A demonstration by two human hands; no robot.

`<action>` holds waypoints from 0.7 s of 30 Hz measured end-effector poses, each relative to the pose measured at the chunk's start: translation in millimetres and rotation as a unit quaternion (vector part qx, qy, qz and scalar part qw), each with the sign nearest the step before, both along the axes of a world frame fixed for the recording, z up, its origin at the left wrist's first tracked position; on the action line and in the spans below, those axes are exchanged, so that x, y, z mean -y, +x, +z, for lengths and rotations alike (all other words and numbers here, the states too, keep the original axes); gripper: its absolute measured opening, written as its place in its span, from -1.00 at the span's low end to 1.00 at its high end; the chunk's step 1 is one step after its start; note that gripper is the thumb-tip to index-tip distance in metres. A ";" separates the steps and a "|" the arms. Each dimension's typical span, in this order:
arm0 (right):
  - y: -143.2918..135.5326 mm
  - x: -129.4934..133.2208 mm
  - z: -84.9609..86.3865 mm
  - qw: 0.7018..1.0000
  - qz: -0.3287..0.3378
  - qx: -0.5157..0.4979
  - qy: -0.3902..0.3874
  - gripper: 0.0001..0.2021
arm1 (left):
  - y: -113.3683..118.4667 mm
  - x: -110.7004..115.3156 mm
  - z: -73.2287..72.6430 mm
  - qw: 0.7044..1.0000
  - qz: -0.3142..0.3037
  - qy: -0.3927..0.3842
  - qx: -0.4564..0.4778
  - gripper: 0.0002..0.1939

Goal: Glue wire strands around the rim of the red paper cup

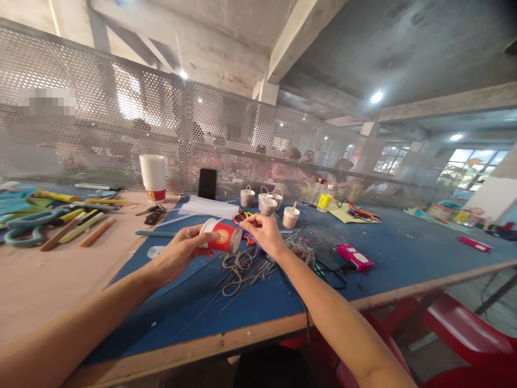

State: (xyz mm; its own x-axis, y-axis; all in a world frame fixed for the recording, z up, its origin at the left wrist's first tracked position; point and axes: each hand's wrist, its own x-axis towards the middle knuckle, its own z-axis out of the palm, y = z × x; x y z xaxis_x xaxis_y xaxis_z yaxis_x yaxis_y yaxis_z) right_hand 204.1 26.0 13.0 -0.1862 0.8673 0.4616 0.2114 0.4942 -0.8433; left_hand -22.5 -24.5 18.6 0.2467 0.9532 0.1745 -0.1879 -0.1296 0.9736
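A red-and-white paper cup [225, 237] lies tilted sideways in my left hand [183, 250], its fingers wrapped around the white end. A greyish band, perhaps wound cord, covers the cup's right end. My right hand [264, 234] is closed in a pinch beside that end; what the fingertips hold is too small to make out. Below both hands, loose grey cord [238, 269] and thin wires are tangled on the blue table [194, 318]. Scissors with orange handles [242, 216] lie partly hidden behind the right hand. Several small cord-covered cups [267, 206] stand farther back.
A stack of white paper cups [153, 172] stands at the back left. Clay-like sticks [97, 231] and teal-handled scissors [28, 226] lie at left. A pink box [355, 257] with a black cable sits right. A perforated metal screen [218, 134] borders the table's back.
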 end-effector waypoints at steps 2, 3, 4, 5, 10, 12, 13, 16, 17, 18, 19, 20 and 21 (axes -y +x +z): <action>-0.4 -0.9 -0.8 1.000 0.000 -0.008 0.000 -0.73 | -1.0 -1.6 -0.9 1.000 0.003 0.001 0.005 -0.79; -0.7 -0.9 -0.7 1.000 -0.001 -0.013 -0.003 -0.73 | -1.3 -2.5 -1.4 1.000 0.004 0.000 0.007 -0.79; -1.0 -0.5 -0.3 1.000 -0.003 -0.019 -0.008 -0.72 | -1.5 -3.4 -1.9 1.000 0.009 -0.004 0.010 -0.78; -1.2 0.1 0.5 1.000 -0.004 -0.025 -0.011 -0.72 | -1.6 -4.2 -2.6 1.000 0.009 -0.005 0.010 -0.78; -1.5 6.0 6.9 0.999 -0.021 -0.040 0.010 -0.70 | -1.8 -7.5 -7.0 1.000 0.005 -0.010 -0.011 -0.77; -1.8 8.2 9.0 0.999 -0.027 -0.041 0.018 -0.70 | -1.9 -8.2 -8.2 1.000 0.007 -0.012 -0.017 -0.76; -1.9 8.9 9.5 0.999 -0.028 -0.042 0.021 -0.70 | -1.9 -8.3 -8.5 1.000 0.007 -0.013 -0.018 -0.75; -2.2 9.5 9.1 0.999 -0.026 -0.037 0.029 -0.70 | -1.0 -7.8 -7.8 1.000 0.006 -0.013 -0.016 -0.75; -2.2 9.2 8.5 0.999 -0.026 -0.034 0.031 -0.71 | -0.7 -7.5 -7.3 1.000 0.006 -0.013 -0.015 -0.75; -2.1 8.8 7.7 0.999 -0.027 -0.031 0.032 -0.71 | -0.3 -7.2 -6.7 1.000 0.007 -0.013 -0.013 -0.74; -1.9 8.3 7.0 0.999 -0.029 -0.029 0.034 -0.71 | 0.0 -6.8 -6.2 1.000 0.009 -0.013 -0.011 -0.74; -1.8 7.8 6.3 0.999 -0.031 -0.026 0.035 -0.72 | 0.1 -6.5 -5.6 1.000 0.010 -0.013 -0.009 -0.74; -1.7 7.3 5.6 0.998 -0.033 -0.025 0.036 -0.72 | 0.3 -6.2 -5.2 1.000 0.012 -0.014 -0.008 -0.74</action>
